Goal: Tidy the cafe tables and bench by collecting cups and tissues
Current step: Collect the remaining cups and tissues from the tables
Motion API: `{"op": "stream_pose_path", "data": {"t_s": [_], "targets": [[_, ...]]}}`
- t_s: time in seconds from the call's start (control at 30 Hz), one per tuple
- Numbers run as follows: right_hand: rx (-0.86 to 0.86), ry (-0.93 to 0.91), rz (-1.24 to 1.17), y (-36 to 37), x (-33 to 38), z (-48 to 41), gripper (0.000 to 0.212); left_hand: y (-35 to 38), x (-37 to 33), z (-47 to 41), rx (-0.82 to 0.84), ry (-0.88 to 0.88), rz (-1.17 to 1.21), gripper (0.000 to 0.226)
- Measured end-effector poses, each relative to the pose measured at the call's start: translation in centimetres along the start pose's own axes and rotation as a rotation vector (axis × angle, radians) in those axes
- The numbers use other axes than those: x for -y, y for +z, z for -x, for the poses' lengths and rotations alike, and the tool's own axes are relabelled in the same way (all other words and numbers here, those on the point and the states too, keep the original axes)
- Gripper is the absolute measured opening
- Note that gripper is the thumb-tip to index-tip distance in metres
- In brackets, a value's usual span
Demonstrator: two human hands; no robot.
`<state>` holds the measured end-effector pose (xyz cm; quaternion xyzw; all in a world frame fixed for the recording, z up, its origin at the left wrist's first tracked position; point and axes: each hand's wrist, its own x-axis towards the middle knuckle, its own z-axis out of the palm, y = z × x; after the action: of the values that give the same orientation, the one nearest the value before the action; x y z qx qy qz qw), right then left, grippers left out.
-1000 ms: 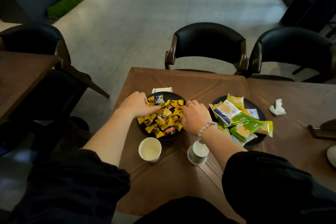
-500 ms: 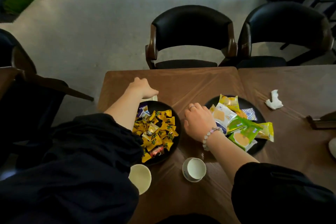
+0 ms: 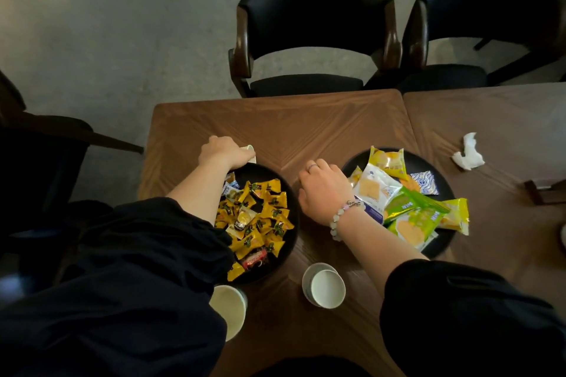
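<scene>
— While the left hand (image 3: 222, 151) reaches past the candy plate (image 3: 266, 173), what is entered for it?
— Item: far cup (image 3: 249, 150), paper, tipped just behind that plate on the table (image 3: 306, 125). Fingers curled over it, apparently gripping; only its rim shows. Advice: lift it straight up and back over the candies (image 3: 260, 217), forearm high, so the left sleeve (image 3: 137, 254) drags no wrappers off.
— Right hand (image 3: 324, 196)?
— Resting on the wood between the two plates, fingers loosely curled, nothing held that shows. Free, I judge, for the near cups.
— Containers?
— Candy plate: black, heaped with yellow wrapped sweets, a few other colours. Snack plate (image 3: 425, 162): black, holding green, yellow and white snack packets (image 3: 407, 211), some overhanging its rim. Nested cups (image 3: 326, 286): white, upright, inner one looks empty. Single cup (image 3: 228, 304): upright, partly under the sleeve; cannot tell whether anything is in it.
— Outstanding?
— Crumpled tissue (image 3: 467, 156), adjoining table (image 3: 490, 119), well apart from both hands.
</scene>
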<state>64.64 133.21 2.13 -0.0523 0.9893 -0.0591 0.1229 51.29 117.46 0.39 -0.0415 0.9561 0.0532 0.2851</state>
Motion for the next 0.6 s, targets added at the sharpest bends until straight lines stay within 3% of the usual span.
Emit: {"op": "stream_pose_path", "data": {"t_s": [0.37, 0.6], "targets": [[-0.03, 0.002, -0.02, 0.0, -0.3, 0.8, 0.034, -1.0, -1.8, 2.4, -0.149, 0.126, 0.454, 0.054], [-0.236, 0.015, -0.135, -1.6, 0.4, 1.7, 0.048, -0.7, -1.8, 5.9, -0.198, 0.27, 0.602, 0.05]]}}
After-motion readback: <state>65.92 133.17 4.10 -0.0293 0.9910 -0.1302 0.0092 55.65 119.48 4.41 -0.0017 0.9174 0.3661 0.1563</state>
